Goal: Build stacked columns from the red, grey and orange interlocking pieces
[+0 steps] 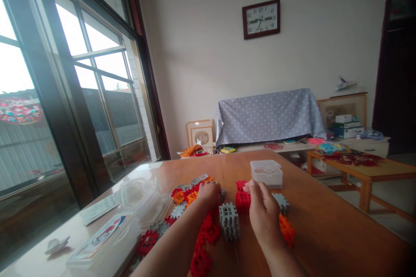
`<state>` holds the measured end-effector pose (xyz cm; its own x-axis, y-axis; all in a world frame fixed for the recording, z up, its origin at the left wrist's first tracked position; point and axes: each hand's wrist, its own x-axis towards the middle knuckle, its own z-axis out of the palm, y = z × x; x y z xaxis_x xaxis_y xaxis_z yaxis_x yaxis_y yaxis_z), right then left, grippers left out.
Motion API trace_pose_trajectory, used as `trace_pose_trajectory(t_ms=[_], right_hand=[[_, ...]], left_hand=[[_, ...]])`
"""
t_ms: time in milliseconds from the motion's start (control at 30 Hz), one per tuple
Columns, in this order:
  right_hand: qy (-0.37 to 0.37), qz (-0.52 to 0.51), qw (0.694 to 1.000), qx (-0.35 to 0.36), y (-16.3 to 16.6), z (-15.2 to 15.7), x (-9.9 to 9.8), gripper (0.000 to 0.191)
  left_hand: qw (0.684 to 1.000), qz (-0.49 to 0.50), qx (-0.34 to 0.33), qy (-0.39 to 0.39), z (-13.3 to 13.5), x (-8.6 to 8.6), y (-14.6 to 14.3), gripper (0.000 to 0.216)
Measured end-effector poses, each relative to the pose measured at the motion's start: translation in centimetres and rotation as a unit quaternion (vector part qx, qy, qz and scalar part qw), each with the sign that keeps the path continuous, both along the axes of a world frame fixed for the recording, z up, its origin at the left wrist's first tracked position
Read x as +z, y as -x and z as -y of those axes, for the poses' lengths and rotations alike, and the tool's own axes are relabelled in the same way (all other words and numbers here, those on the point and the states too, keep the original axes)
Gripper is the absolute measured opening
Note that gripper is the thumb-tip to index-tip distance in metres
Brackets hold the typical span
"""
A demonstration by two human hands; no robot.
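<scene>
My left hand (209, 194) rests curled, knuckles up, on a heap of red, orange and grey interlocking plastic tiles (186, 194); its fingertips are hidden. My right hand (263, 214) lies over a red assembled block (243, 201), fingers bent down onto it. A grey assembled block (229, 220) stands between my two forearms. An orange piece (286, 229) and a grey tile (281, 201) lie just right of my right hand. More red tiles (204, 242) run along my left forearm.
A small clear lidded box (266, 173) sits beyond my right hand on the wooden table (325, 233). Clear plastic containers (143, 199) and a labelled box (100, 242) lie at the left by the window. A low wooden table (360, 166) stands to the right.
</scene>
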<state>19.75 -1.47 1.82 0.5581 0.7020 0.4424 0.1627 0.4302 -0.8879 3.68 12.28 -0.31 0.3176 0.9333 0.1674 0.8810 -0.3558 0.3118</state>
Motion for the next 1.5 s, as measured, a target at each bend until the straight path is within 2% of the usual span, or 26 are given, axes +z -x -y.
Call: trace_pose_trajectory(t_ms=[200, 267, 333, 467, 600, 633, 667, 700, 767, 867, 1000, 1167, 1300, 1367, 1500], right_hand=[[-0.006, -0.006, 1.000, 0.001, -0.1, -0.1, -0.1, 0.046], [-0.007, -0.010, 1.000, 0.000, -0.2, -0.2, -0.2, 0.046], [-0.008, -0.014, 1.000, 0.005, -0.3, -0.3, -0.2, 0.045], [-0.004, 0.002, 1.000, 0.024, -0.4, -0.5, -0.2, 0.045], [-0.010, 0.067, 0.997, 0.036, -0.2, -0.7, -0.5, 0.040], [-0.016, 0.090, 0.995, 0.039, 0.0, -0.7, -0.6, 0.040], [-0.021, 0.118, 0.992, 0.041, 0.1, -0.6, -0.6, 0.041], [-0.026, 0.151, 0.987, 0.041, 0.3, -0.5, -0.6, 0.043], [-0.041, 0.223, 0.973, 0.037, 0.6, -0.1, -0.5, 0.048], [-0.067, 0.302, 0.950, 0.038, 1.3, 0.6, -0.2, 0.055], [-0.072, 0.349, 0.933, 0.053, 2.0, 1.1, 0.0, 0.057], [-0.066, 0.348, 0.933, 0.059, 1.9, 1.0, -0.1, 0.050], [-0.038, 0.330, 0.939, 0.091, 1.1, 0.9, -0.1, 0.045], [-0.010, 0.321, 0.941, 0.108, 0.6, 0.7, -0.2, 0.045], [0.032, 0.293, 0.944, 0.148, -0.8, 0.3, -0.6, 0.052]], left_hand=[[0.988, 0.151, 0.016, -0.025, 1.3, 0.6, 1.9, 0.006], [0.972, 0.233, 0.030, -0.030, 2.0, 1.0, 2.7, 0.002], [0.945, 0.323, 0.046, -0.022, 2.8, 1.5, 3.3, 0.010], [0.869, 0.492, 0.045, 0.026, 5.2, 2.2, 3.8, 0.026], [0.791, 0.606, 0.023, 0.082, 8.5, 2.7, 3.5, 0.035], [0.732, 0.670, 0.017, 0.125, 9.3, 2.9, 3.4, 0.037], [0.685, 0.711, 0.009, 0.159, 10.0, 3.0, 3.2, 0.038], [0.657, 0.733, 0.001, 0.177, 10.7, 3.2, 3.0, 0.036], [0.631, 0.751, -0.011, 0.194, 11.7, 3.5, 2.7, 0.033], [0.631, 0.743, -0.029, 0.220, 12.7, 3.9, 2.5, 0.030], [0.628, 0.738, -0.065, 0.238, 13.2, 3.8, 2.4, 0.025], [0.641, 0.720, -0.090, 0.251, 13.5, 3.3, 2.6, 0.017], [0.651, 0.699, -0.110, 0.274, 13.9, 3.5, 2.7, 0.017], [0.657, 0.694, -0.103, 0.273, 13.9, 3.7, 2.7, 0.019], [0.680, 0.700, -0.048, 0.212, 13.3, 3.4, 2.9, 0.022]])
